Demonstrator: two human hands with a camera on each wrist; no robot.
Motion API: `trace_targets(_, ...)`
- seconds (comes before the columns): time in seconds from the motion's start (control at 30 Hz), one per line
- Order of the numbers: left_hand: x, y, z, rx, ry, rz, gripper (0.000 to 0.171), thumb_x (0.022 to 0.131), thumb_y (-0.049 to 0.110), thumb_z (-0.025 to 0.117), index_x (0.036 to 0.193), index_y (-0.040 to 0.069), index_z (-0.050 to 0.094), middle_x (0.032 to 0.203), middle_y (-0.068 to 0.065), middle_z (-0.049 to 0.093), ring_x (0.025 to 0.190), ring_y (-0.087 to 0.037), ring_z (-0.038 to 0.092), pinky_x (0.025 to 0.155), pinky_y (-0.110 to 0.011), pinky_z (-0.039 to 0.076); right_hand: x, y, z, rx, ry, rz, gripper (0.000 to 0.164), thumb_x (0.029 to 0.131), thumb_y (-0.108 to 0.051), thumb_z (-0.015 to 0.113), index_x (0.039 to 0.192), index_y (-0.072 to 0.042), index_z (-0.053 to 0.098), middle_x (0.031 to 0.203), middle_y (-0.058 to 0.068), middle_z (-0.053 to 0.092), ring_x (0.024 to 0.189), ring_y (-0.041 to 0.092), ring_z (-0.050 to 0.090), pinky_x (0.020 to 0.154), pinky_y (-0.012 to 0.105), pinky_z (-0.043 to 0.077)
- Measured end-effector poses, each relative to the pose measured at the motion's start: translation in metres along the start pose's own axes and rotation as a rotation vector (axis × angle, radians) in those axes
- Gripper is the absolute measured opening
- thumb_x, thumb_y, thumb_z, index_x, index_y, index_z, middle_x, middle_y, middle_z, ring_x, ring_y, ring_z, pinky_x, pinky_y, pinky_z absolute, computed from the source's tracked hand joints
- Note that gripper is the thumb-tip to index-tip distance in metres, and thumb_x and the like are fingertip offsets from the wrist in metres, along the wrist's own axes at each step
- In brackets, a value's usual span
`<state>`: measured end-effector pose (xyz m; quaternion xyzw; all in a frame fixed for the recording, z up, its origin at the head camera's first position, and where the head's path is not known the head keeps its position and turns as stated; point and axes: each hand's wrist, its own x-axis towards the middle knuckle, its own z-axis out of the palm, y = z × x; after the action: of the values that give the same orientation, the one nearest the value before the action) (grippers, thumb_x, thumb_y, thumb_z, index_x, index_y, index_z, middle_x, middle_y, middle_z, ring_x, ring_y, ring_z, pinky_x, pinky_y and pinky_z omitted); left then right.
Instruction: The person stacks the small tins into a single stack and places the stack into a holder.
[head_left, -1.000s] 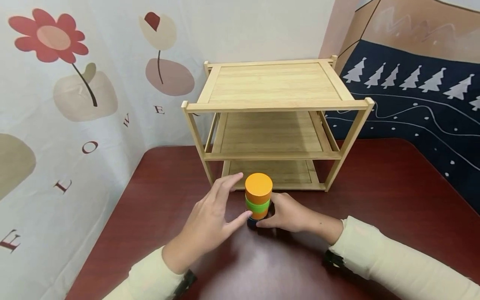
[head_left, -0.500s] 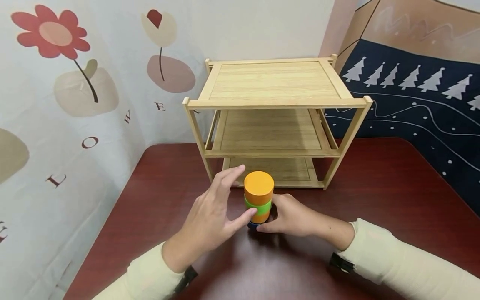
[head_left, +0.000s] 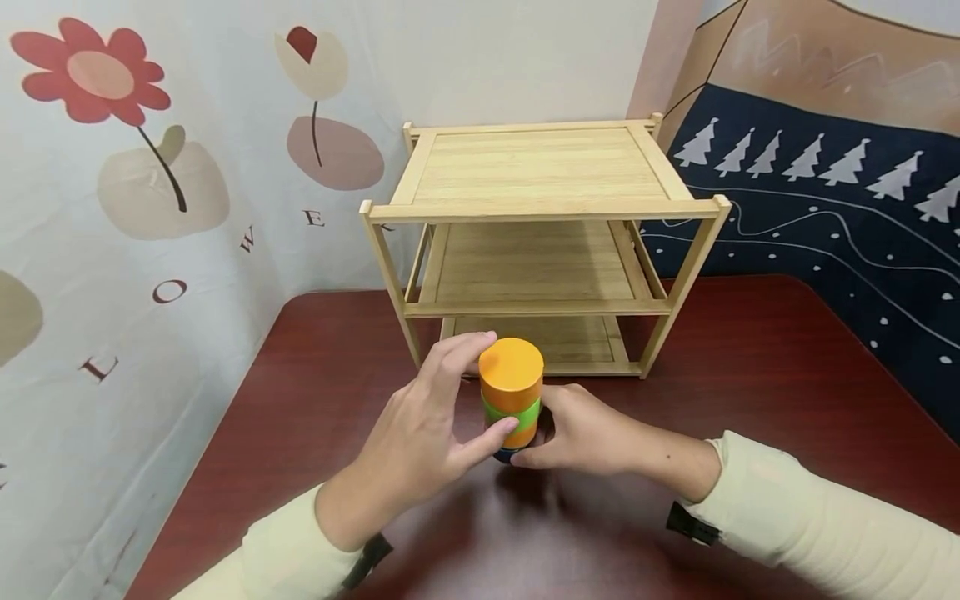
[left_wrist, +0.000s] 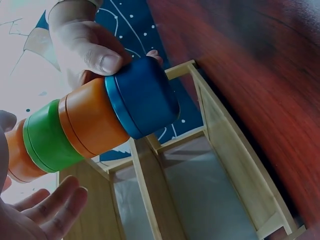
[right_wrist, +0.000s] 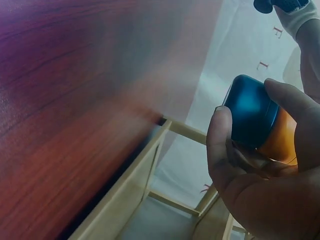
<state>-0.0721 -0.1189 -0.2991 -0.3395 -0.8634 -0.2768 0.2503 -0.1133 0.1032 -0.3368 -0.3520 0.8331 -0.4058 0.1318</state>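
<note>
A cylindrical stack of cups [head_left: 512, 367] stands upright in the middle of the head view, orange on top, then green, orange and dark blue. My right hand [head_left: 581, 429] grips it low down from the right, thumb and fingers round the blue bottom cup [right_wrist: 250, 110]. The left hand [head_left: 420, 417] curves about the upper part from the left. Its thumb lies across the green cup [left_wrist: 50, 135], and its index fingertip is at the top orange cup; its other fingers [left_wrist: 55, 205] are spread. The blue cup's underside appears off the table in the wrist views.
A wooden three-tier rack [head_left: 540, 208] stands just behind the stack. The dark red table [head_left: 330, 358] extends to both sides, with rounded back corners. A flower-patterned cloth [head_left: 195, 125] hangs at left, and a cloth with white trees [head_left: 802, 192] at right.
The stack has come slightly towards me and looks larger. My left thumb and index finger have closed in on its upper part. The right hand keeps its grip. The head view has shifted slightly.
</note>
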Motion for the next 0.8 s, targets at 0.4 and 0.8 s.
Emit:
trace_targets(0.4,0.011,0.002,-0.003,-0.008,0.018,0.043,0.075,0.085,0.025,0.080,0.145,0.010,0.037,0.137,-0.008,0.052,0.105,-0.016,0.066,0.080,-0.030,0.059,0.005,-0.010,-0.014,-0.013,0.037,-0.031,0.045,0.079,-0.020,0.085,0.116,-0.016,0.060,0.095,-0.006,0.067,0.080,0.012,0.065,0.073,0.027,0.056)
trace_targets(0.8,0.024,-0.002,-0.007,-0.020,0.041,0.049,0.080,0.083,0.021,0.082,0.145,0.007,0.033,0.134,-0.013,0.056,0.087,-0.017,0.072,0.076,-0.027,0.059,0.008,-0.021,-0.028,-0.047,0.056,-0.004,0.042,0.078,-0.023,0.084,0.113,-0.015,0.062,0.093,-0.007,0.070,0.078,0.013,0.066,0.071,0.025,0.056)
